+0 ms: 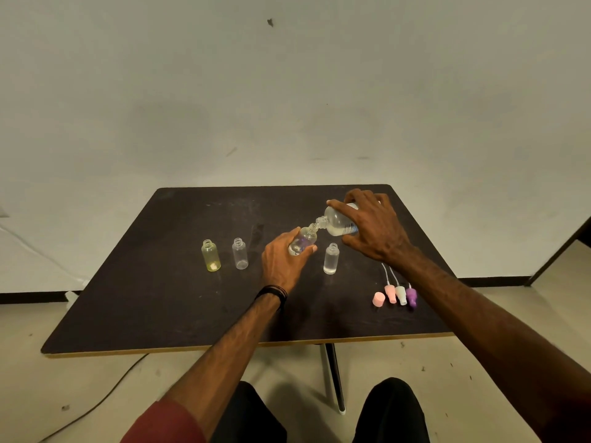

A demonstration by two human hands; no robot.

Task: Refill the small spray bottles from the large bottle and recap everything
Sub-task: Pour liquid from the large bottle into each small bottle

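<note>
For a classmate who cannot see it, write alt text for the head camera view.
A person's right hand tips a large clear plastic bottle into a small clear bottle held by the left hand above a dark table. Three uncapped small bottles stand nearby; pastel spray caps lie at right.

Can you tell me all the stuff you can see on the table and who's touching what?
table: 1, black, middle of the room
big bottle: 1, clear, tipped, mouth at the held small bottle's mouth
held small bottle: 1, clear, tilted, mid table
yellow bottle: 1, yellowish, upright, open, leftmost
clear bottles: 2, upright, open
spray tops: 3, pink, white, purple, lying at right
cap: 1, pink, beside the tops
left hand: holds the held small bottle
right hand: grips the big bottle
</note>
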